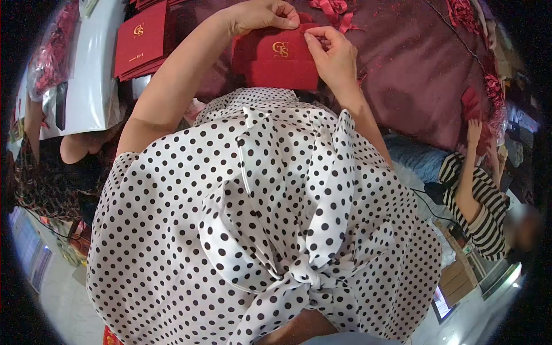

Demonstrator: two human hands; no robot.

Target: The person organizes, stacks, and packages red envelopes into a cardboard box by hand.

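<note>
In front of me, a red folded paper piece (282,73) with a gold letter logo lies near the table edge, a crease running across it below the logo. My left hand (261,14) reaches over from the left, thumb and fingers pinched together at its top edge. Just right of that, my right hand (333,56) has thumb and index finger closed on the top right corner. The two sets of fingertips are close together. What lies between the left fingertips is too small to make out.
A stack of similar red pieces (141,43) sits to the left, beside a white sheet-covered surface (92,75). Red ribbons (333,11) lie on the dark red tablecloth (414,69) beyond my hands. At right, a person in a striped top (477,213) reaches toward the table.
</note>
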